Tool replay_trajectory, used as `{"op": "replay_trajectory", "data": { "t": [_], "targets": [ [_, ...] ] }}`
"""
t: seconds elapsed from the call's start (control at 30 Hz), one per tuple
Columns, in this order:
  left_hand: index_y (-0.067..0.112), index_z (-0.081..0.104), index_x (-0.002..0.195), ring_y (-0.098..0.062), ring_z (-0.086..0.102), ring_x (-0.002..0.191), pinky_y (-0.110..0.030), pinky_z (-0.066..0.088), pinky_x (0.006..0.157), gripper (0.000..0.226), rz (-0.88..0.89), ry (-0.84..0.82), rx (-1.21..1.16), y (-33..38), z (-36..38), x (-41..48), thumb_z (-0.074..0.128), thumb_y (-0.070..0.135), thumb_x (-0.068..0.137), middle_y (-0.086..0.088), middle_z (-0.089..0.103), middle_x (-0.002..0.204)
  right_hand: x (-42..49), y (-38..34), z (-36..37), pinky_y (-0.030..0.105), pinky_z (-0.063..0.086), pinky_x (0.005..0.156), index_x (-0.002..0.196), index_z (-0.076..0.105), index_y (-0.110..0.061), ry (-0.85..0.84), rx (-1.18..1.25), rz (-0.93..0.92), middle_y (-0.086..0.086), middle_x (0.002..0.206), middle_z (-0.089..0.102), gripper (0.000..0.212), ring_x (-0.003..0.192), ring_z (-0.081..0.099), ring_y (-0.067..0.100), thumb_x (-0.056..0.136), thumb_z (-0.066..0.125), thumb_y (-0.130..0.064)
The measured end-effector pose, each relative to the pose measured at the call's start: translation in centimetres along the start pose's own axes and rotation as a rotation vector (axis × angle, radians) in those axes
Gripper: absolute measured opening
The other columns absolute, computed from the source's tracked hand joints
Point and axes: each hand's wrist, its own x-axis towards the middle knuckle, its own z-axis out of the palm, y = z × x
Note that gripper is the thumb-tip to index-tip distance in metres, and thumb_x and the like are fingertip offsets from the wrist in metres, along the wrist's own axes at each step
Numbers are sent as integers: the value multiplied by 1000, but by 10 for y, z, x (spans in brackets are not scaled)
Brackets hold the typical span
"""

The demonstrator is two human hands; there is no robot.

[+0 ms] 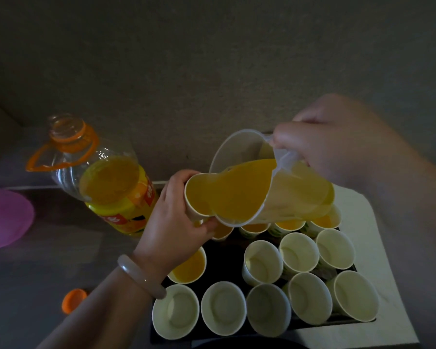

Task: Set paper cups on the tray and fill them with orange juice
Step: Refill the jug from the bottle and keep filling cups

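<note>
A paper cup (196,195) is held tilted in the left hand (176,222), with the fingers and thumb curled round its wall, above the far left corner of the black tray (225,258). A clear plastic jug (237,152) is gripped by its handle in the right hand (337,147) and tipped so that its spout meets the cup's rim. Orange juice is seen in both, though in the dim light it cannot be told how full the cup is.

On the tray, the far row of cups (290,224) and one cup at the left (189,269) are filled. The nearer cups (223,307) are empty and packed close, some leaning.

The held cup is judged to be light and thin-walled, easily squashed. It is best taken round the middle of the wall with a gentle grip, since a hard squeeze once it is full would push juice over the rim. It should be brought upright before it is lowered.

The jug is judged to be heavy and prone to slopping, so the handle is the right hold. The empty cups could be toppled by a brush from the wrist or the jug.

An uncapped juice bottle (111,190) stands just left of the tray, and its orange cap (73,299) lies on the table.
</note>
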Motion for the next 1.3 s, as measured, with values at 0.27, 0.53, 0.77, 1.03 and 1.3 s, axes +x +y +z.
{"op": "replay_trajectory", "data": {
  "t": [0.27,0.53,0.77,1.03,1.3],
  "targets": [
    [32,38,121,0,52,105,-5,42,82,77,-2,11,14,-3,0,-2,87,27,63,21,49,110,0,-2,-1,31,17,48,48,39,-6,-5,7,14,2,50,23,43,48,22,16,76,60,-32],
    [32,38,122,-5,55,105,-9,45,83,77,-22,-2,-14,-2,-1,-3,88,30,63,12,54,114,-2,-4,-1,31,17,47,46,36,-13,-16,-2,10,-1,47,22,42,47,22,16,75,60,-32],
    [38,37,119,3,51,106,-3,40,82,75,-24,-8,-26,1,-2,-5,85,33,62,22,48,113,-3,-6,0,27,17,39,45,37,-13,-21,-6,2,-1,46,22,42,46,21,15,75,60,-32],
    [33,39,120,7,48,109,-1,38,82,74,-51,-19,-41,2,-3,-6,83,34,61,19,47,113,-5,-10,0,32,16,48,47,36,-12,-8,-20,16,1,50,21,41,48,21,16,74,60,-32],
    [34,38,121,-1,52,108,-6,41,85,74,-28,-22,-41,1,-3,-7,81,42,61,13,50,115,-7,-7,1,35,20,50,51,34,-5,1,41,40,4,52,25,43,49,24,17,74,60,-31]
  ]
}}
